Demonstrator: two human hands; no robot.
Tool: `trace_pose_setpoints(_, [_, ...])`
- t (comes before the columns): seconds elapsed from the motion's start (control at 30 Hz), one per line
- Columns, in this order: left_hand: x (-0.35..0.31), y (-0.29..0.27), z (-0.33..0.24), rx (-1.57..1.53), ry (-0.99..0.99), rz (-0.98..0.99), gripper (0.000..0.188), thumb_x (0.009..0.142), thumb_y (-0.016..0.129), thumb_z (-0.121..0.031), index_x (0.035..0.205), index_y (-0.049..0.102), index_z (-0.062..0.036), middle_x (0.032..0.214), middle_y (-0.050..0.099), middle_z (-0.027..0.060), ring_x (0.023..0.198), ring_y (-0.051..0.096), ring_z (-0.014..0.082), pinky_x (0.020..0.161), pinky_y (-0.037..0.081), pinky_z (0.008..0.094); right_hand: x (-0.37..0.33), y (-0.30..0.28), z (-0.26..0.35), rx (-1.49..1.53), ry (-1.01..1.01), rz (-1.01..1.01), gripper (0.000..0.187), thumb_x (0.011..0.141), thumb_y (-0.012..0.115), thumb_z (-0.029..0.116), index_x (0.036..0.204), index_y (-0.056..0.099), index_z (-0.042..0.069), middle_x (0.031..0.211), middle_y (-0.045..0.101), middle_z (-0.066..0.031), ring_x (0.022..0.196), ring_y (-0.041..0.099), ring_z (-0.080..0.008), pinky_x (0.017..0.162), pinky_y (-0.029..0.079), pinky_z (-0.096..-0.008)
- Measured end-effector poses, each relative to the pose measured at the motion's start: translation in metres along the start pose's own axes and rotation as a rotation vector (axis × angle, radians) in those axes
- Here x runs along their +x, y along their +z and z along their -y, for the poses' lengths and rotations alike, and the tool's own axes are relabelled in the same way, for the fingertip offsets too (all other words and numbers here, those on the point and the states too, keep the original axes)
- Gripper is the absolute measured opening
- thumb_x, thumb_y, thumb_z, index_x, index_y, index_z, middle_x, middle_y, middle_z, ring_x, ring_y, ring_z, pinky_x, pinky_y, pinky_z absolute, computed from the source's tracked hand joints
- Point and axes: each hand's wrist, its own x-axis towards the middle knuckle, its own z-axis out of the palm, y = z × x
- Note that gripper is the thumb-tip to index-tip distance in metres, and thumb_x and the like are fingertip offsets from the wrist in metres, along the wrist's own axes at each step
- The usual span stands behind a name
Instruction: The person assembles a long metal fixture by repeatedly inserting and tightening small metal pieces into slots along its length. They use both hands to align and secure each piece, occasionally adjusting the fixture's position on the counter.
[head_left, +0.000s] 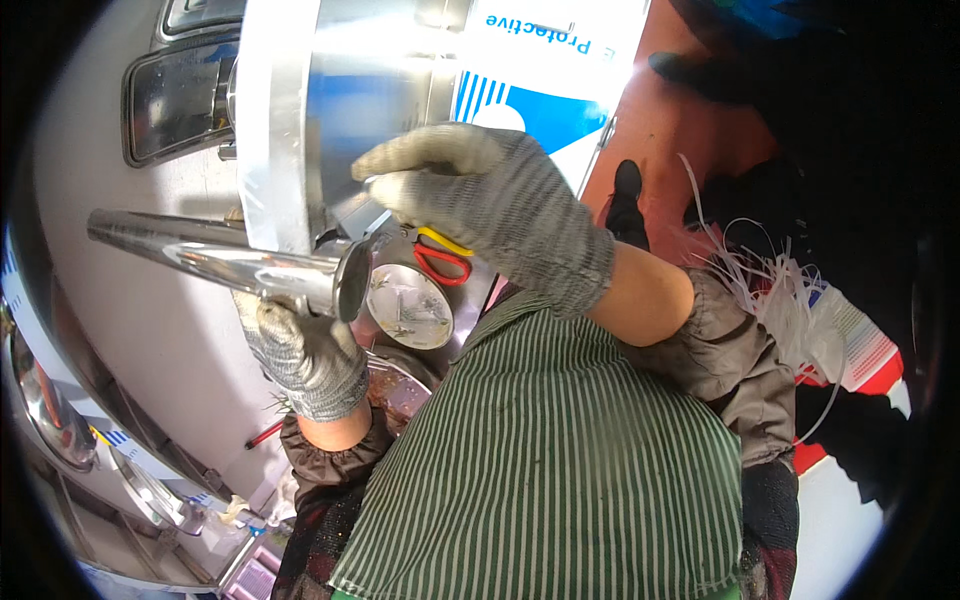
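Note:
My left hand, in a grey and white knit glove, is closed round the underside of a shiny tapered metal tube. The tube lies sideways, its wide open mouth toward my middle and its narrow end far left. My right hand, gloved the same way, hovers above and right of that mouth, in front of a large shiny metal housing. Its thumb and fingers are drawn together at the tips; whatever is between them is too small to name. Scissors with red and yellow handles lie just below my right hand.
A round patterned dish sits between my hands, and a bowl of small pieces is nearer me. Blue and white film covers a panel at the top. White plastic strips heap up at right. Dark-framed metal parts stand at upper left.

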Motion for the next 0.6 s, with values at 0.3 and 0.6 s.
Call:
trace_pose_setpoints(0.3, [-0.013,-0.008,0.006,0.325,-0.009,-0.032,0.065,0.089,0.051,-0.047,0.132,0.04,0.0,0.126,0.049,0.02,0.118,0.046,0.036,0.102,0.037,0.051,0.024,0.01,-0.007,-0.001,-0.111,0.06,0.034,0.079,0.069,0.025,0.097,0.067,-0.004,0.084,0.069,-0.0137,0.076,0.066,-0.0183,0.071,0.053,-0.0292])
trace_pose_setpoints(0.6, [-0.021,-0.02,0.001,0.456,0.166,-0.025,0.064,0.086,0.059,-0.039,0.133,0.038,-0.0011,0.122,0.051,0.0186,0.11,0.05,0.0335,0.096,0.041,0.0475,0.031,-0.005,-0.015,0.208,0.002,0.312,0.039,0.083,0.066,0.031,0.105,0.065,-0.001,0.084,0.068,-0.0117,0.07,0.066,-0.017,0.063,0.055,-0.0277])
